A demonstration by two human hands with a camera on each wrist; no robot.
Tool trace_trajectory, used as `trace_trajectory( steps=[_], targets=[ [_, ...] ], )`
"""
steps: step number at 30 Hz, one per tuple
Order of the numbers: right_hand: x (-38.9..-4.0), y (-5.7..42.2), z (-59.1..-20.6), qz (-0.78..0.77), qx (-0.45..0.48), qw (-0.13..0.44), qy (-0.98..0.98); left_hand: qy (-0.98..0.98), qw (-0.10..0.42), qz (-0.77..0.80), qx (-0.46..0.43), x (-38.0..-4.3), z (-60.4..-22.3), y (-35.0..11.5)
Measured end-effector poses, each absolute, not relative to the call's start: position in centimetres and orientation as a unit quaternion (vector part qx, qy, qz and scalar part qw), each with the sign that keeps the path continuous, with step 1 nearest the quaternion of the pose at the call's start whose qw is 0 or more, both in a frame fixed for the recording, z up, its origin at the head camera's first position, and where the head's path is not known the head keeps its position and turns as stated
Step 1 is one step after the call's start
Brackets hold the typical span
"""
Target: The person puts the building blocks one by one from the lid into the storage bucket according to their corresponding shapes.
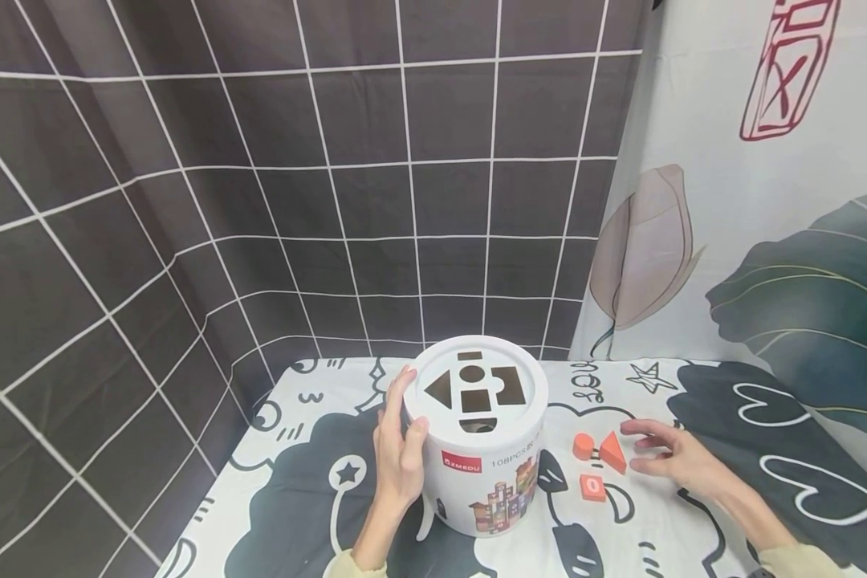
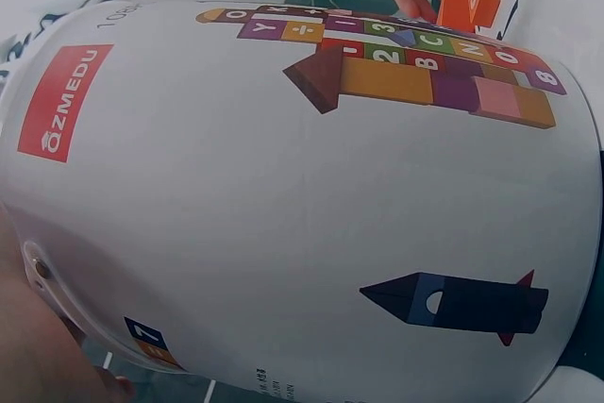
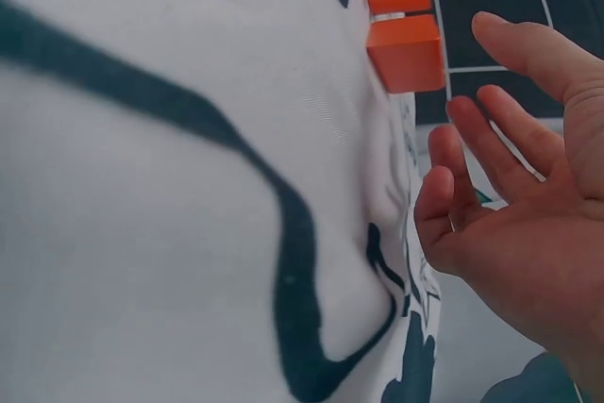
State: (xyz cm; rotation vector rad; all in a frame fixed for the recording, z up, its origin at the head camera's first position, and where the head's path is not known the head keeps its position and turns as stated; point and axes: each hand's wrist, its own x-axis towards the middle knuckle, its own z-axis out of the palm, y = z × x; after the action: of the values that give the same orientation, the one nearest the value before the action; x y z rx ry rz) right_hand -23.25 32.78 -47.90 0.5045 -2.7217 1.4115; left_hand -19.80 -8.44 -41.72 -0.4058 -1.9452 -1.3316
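Observation:
A white bucket [image 1: 451, 494] with a shape-sorter lid [image 1: 441, 413] stands upright on the patterned cloth. My left hand [image 1: 399, 449] rests against its left side, fingers extended up to the lid's rim and thumb on the front. To the right of the bucket lie three orange blocks: a round block [image 1: 583, 446], a triangular block [image 1: 612, 452] and a square block [image 1: 592, 487] marked with a 0. My right hand [image 1: 682, 461] is beside the triangular block, thumb and fingers apart, holding nothing. In the right wrist view a gap shows between the hand [image 3: 538, 186] and the orange blocks.
The black-and-white patterned cloth [image 1: 296, 498] covers the surface under everything. A dark grid-lined curtain [image 1: 361, 201] hangs behind and to the left. At the right hangs a pale curtain [image 1: 701, 88] with leaf prints.

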Motion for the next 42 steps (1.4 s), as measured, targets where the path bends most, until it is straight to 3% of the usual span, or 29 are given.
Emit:
trace_trajectory(
  steps=[25, 42],
  targets=[
    [-24.2, 31.9, -48.0, 0.43, 0.125, -0.066, -0.892, -0.758, 0.374, -0.512, -0.155, -19.8, -41.8, -8.4],
    [-24.4, 32.0, -48.0, 0.426, 0.152, -0.062, -0.89, -0.757, 0.375, -0.513, -0.153, -19.8, -41.7, -8.4]
  ],
)
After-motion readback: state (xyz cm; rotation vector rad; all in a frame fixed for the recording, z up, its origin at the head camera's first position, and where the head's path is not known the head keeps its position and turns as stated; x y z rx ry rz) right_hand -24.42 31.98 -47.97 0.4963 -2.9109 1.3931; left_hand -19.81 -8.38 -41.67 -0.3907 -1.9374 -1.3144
